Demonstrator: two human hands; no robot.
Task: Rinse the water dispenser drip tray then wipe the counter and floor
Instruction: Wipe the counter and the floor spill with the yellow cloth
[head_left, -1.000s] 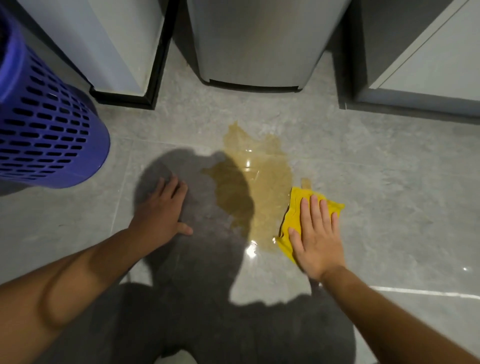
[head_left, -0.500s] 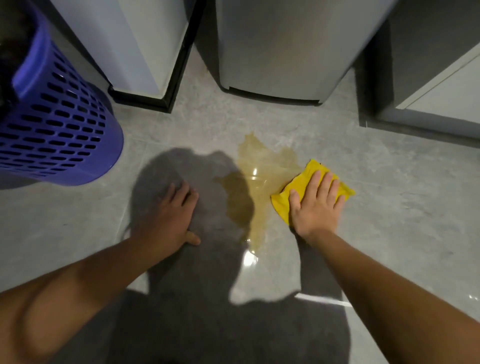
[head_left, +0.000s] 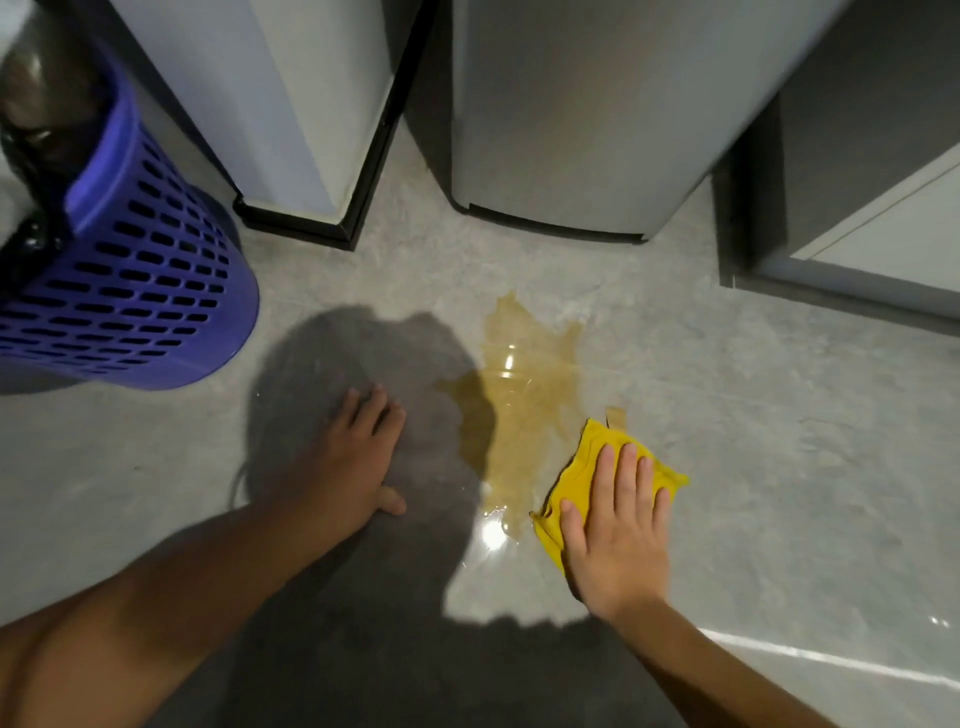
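A brownish-yellow puddle (head_left: 524, 395) lies on the grey tiled floor (head_left: 779, 441). My right hand (head_left: 618, 530) presses flat on a folded yellow cloth (head_left: 587, 462) at the puddle's lower right edge, fingers spread over it. My left hand (head_left: 358, 457) rests palm down on the bare floor to the left of the puddle, holding nothing. My shadow darkens the floor around the left hand and the puddle's left part.
A blue perforated basket (head_left: 135, 291) with a dark bag inside stands at the left. A white appliance with a black base (head_left: 291, 156), a grey appliance (head_left: 571, 130) and a grey cabinet (head_left: 857, 182) line the far side.
My right hand has drawn the yellow cloth back toward me and to the right, from the puddle's upper right to its lower right edge. The left hand has stayed planted.
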